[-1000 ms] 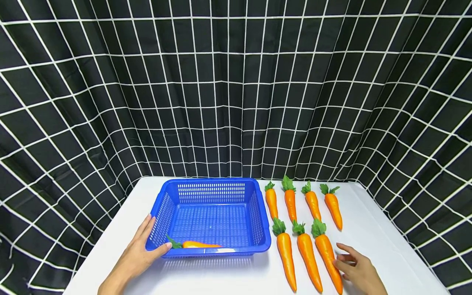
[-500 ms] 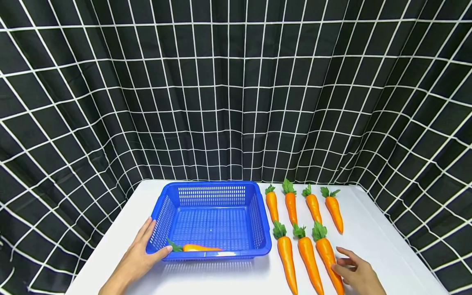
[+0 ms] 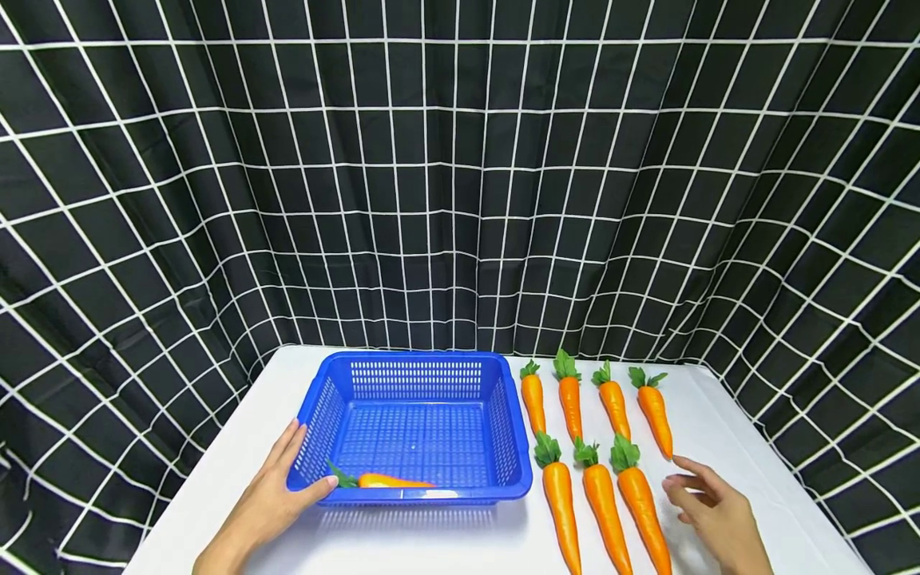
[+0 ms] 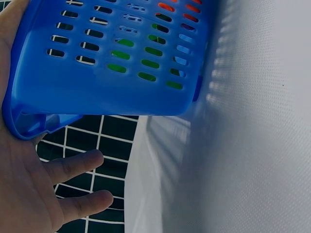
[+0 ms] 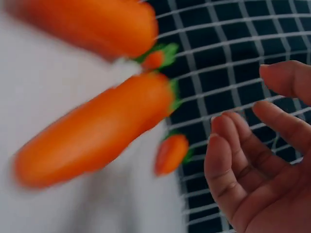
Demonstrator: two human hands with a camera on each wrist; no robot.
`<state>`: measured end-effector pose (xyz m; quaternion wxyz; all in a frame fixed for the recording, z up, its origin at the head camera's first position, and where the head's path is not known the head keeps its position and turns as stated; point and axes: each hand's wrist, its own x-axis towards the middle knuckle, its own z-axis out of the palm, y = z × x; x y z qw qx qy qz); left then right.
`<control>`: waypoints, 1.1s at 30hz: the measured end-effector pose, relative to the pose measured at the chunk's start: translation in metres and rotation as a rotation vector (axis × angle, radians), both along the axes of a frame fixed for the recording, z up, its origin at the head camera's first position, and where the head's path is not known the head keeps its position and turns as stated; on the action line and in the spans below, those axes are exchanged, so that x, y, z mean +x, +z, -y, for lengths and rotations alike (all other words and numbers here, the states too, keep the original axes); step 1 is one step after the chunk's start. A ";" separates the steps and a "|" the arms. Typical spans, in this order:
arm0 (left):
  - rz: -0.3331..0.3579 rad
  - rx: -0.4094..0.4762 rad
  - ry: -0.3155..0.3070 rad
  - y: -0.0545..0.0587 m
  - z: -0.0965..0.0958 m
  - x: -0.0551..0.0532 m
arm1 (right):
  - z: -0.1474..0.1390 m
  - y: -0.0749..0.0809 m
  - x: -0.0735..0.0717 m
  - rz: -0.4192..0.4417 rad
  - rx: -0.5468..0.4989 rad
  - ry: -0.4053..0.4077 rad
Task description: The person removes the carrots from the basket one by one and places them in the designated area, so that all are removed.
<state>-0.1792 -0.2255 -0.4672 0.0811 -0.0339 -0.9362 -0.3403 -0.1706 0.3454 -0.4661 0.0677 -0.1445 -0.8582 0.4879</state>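
A blue plastic basket (image 3: 413, 497) with slotted walls stands on the left half of the table. My left hand (image 3: 262, 501) holds its near left corner, thumb over the front rim; in the left wrist view two straight fingers (image 4: 80, 204) stick out free of it. One carrot (image 3: 384, 481) lies inside along the front wall. Several orange carrots with green tops lie in two rows to the right. My right hand (image 3: 711, 511) has nothing in it, its fingers loosely bent. It is right of the near-row carrot (image 3: 642, 507), with its forefinger by the tip of the far-right carrot (image 3: 654, 415).
A white cloth (image 3: 446, 551) covers the table. Black curtains (image 3: 460, 200) with a white grid surround its back and sides. Other carrots (image 3: 533, 399) lie close to the basket's right wall.
My right hand has moved off the near-row carrot, a little to the right and forward toward the far-right carrot's tip. My left hand and the basket stay put. The view shifts slightly.
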 end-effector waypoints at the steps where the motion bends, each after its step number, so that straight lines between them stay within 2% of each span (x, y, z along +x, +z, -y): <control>1: -0.001 0.001 0.000 0.000 0.000 0.000 | 0.004 0.007 -0.002 -0.039 -0.008 -0.004; 5: -0.010 0.005 0.000 0.001 -0.001 0.000 | 0.021 0.034 -0.008 -0.201 -0.021 0.025; 9: -0.003 0.008 0.001 0.001 -0.001 0.001 | 0.038 0.053 -0.014 -0.357 -0.024 0.114; 14: 0.017 -0.003 0.000 0.002 0.000 0.000 | 0.061 0.074 -0.021 -0.475 -0.079 0.251; 19: 0.020 -0.003 0.003 0.005 0.002 -0.002 | 0.089 0.099 -0.034 -0.534 -0.155 0.419; 23: 0.006 -0.001 0.000 0.005 0.002 -0.002 | 0.112 0.115 -0.046 -0.552 -0.207 0.521; 33: -0.016 -0.005 -0.005 0.001 0.000 0.002 | 0.153 0.124 -0.065 -0.558 -0.310 0.708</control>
